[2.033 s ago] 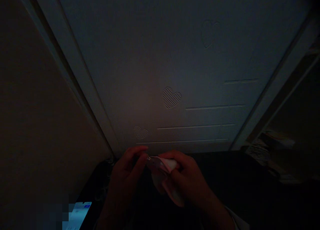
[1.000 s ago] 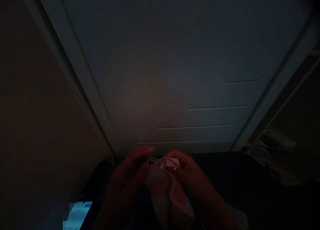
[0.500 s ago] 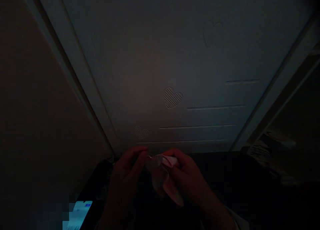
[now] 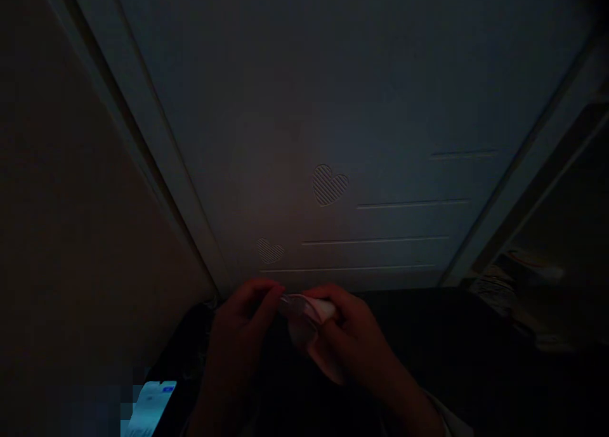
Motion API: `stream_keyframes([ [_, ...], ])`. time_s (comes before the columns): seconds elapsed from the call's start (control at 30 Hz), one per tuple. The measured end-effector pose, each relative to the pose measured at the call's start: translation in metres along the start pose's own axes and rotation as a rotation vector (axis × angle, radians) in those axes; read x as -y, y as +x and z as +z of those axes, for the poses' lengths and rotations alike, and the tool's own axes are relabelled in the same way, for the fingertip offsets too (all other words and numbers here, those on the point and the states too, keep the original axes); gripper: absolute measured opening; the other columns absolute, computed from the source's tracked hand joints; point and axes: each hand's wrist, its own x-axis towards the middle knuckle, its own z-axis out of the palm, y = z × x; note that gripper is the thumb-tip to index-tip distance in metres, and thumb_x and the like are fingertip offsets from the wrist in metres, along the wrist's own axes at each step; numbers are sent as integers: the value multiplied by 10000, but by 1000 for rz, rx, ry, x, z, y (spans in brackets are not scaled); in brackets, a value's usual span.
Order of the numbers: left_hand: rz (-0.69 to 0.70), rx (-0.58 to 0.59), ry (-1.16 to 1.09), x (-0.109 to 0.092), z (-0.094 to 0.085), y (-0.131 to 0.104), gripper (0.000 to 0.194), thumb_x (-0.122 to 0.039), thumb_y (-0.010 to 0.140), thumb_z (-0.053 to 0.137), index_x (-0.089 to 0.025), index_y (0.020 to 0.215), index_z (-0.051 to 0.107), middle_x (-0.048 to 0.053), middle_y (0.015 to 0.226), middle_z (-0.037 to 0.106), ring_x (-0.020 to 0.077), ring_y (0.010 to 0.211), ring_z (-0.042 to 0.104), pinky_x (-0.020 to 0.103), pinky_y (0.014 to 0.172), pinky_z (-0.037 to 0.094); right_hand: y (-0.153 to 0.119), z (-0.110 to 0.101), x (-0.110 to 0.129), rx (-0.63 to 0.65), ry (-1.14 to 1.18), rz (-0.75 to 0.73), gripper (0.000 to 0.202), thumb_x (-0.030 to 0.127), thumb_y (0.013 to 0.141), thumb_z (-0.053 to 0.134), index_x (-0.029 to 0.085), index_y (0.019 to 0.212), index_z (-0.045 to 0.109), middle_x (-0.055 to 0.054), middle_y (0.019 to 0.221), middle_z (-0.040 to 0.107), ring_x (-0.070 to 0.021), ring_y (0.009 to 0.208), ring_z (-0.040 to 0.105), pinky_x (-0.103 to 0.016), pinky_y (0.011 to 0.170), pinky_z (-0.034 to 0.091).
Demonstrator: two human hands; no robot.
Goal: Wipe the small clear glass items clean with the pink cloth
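Observation:
A small pale pink piece that looks like soft cloth (image 4: pixel 323 308) is gripped between the thumb and fingers of my right hand (image 4: pixel 354 323). Its lower end hangs down below that hand as a longer flap. At its left end is a greyish, slightly shiny part (image 4: pixel 294 304). My left hand (image 4: pixel 242 319) has thumb and forefinger pinched together right by this shiny end. Whether the pinch holds that end or some fine thing is too dark to tell.
Ahead stands a pale door-like panel (image 4: pixel 304 120) with engraved hearts and lines. A dark surface (image 4: pixel 404 335) lies beneath my hands. At lower left glows a phone screen (image 4: pixel 150 408). Dim papers or similar items (image 4: pixel 499 291) lie at the right.
The cloth piece has shifted and turned slightly in my right hand, its hanging flap now showing less. My left fingertips have closed in a little towards its end. The view is dimmer.

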Motion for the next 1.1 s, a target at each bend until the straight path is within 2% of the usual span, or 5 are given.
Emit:
stream_keyframes([
  [0.3,-11,65,-116,3,-2,3,137,-354,740,744,-236,804,765,25,859,828,226,848,757,309,773,572,2,-3,1,42,80,20,180,272,834,585,214,937,722,-37,844,748,-194,732,650,-282,624,448],
  [0.43,-10,85,-163,4,-3,2,111,-320,747,748,-235,815,767,33,899,833,231,888,765,316,798,587,2,-3,1,37,114,50,166,247,798,606,217,911,723,-23,809,738,-181,695,631,-272,604,434],
  [0.63,24,112,-268,9,-2,-1,46,-273,768,755,-244,803,746,24,956,839,199,822,771,282,738,599,2,-2,-3,61,256,120,138,314,790,670,215,872,722,-8,770,705,-170,684,612,-266,612,439],
  [0.77,4,125,-319,5,-3,-3,34,-212,770,742,-243,781,733,25,995,837,199,862,771,280,759,596,2,-2,-3,69,375,143,146,329,764,729,215,854,720,-6,792,705,-175,725,625,-272,650,462],
  [1.1,-37,140,-454,-1,-9,-15,140,-154,723,784,-292,713,766,-10,1008,835,204,959,765,242,767,586,2,2,-4,180,770,304,385,443,599,905,195,796,685,28,720,667,-122,604,581,-233,599,436],
])
